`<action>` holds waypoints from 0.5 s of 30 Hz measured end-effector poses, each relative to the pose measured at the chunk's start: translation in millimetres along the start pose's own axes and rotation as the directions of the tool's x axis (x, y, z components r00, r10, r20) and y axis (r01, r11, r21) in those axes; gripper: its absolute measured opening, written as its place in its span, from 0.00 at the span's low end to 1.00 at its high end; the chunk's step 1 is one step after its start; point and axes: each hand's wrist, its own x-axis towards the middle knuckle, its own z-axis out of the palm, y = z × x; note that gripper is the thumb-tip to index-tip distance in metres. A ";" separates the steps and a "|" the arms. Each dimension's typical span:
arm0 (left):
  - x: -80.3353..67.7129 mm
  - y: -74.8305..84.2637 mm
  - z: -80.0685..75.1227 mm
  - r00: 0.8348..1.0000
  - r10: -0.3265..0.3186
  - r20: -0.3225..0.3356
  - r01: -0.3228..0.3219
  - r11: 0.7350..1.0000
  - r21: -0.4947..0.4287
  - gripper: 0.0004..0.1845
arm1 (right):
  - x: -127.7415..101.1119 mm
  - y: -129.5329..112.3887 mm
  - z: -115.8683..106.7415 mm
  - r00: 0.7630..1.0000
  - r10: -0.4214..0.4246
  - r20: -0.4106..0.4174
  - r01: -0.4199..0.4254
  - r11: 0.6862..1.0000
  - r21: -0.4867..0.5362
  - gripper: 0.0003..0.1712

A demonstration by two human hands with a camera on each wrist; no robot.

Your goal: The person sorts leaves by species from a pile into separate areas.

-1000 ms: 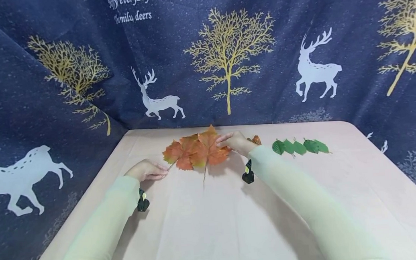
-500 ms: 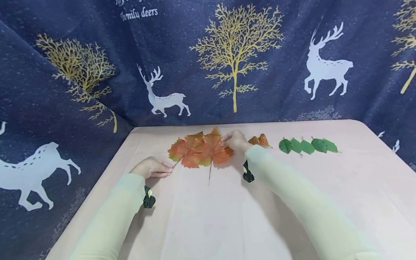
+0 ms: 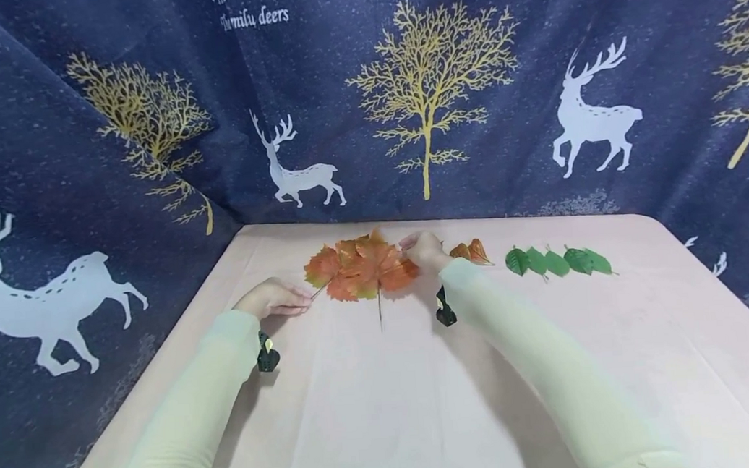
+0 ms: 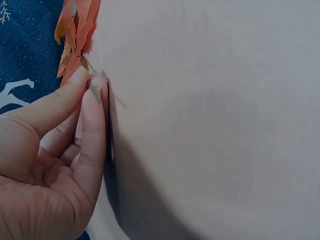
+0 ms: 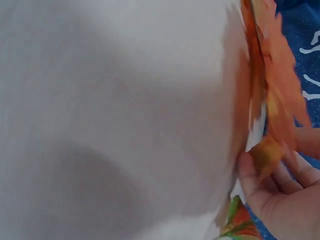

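Note:
Red-orange maple leaves (image 3: 363, 264) overlap near the far edge of the table in the head view, their thin stems pointing toward me. My left hand (image 3: 275, 299) pinches one stem (image 4: 94, 91) between thumb and fingertip, as the left wrist view shows. My right hand (image 3: 424, 251) is at the right edge of the leaves. In the right wrist view a yellowish leaf tip (image 5: 267, 154) lies between its thumb (image 5: 250, 175) and fingers, which stand apart. Just right of that hand lie smaller orange-brown leaves (image 3: 478, 251).
A row of overlapping green leaves (image 3: 555, 261) lies on the right of the pale pink tablecloth (image 3: 374, 408). A dark blue curtain (image 3: 350, 76) with white deer and golden trees hangs behind and at the left.
The rightmost maple leaf has come down flatter onto the others. My right fingers have drawn back from its face to its edge. The left hand keeps its stem; the view has shifted slightly.

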 end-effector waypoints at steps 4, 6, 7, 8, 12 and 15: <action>-2.3 -0.6 -1.6 1.000 0.015 -0.027 -0.014 0.999 0.033 0.22 | -5.2 -5.7 -2.8 1.000 -0.003 0.014 0.002 0.999 0.036 0.18; -3.2 -1.1 -2.0 0.999 0.020 -0.032 -0.019 0.999 0.049 0.22 | -7.7 -8.2 -3.2 1.000 -0.013 0.009 0.013 0.999 0.031 0.17; -3.4 -1.4 -2.0 0.999 0.021 -0.035 -0.019 0.998 0.056 0.21 | -9.2 -9.4 -3.4 1.000 -0.013 0.007 0.013 0.999 0.031 0.17; -3.7 -1.7 -1.9 0.999 0.021 -0.039 -0.019 0.998 0.065 0.21 | -10.5 -10.4 -3.7 1.000 -0.016 0.006 0.015 1.000 0.028 0.17; -5.0 -2.9 -1.4 0.998 0.035 -0.050 -0.030 0.995 0.098 0.20 | -16.1 -13.7 -7.3 0.999 -0.038 0.005 0.038 0.999 0.033 0.16; -6.1 -3.9 -1.5 0.997 0.046 -0.055 -0.040 0.994 0.106 0.20 | -19.6 -14.9 -12.9 0.998 -0.063 -0.001 0.063 0.998 0.029 0.16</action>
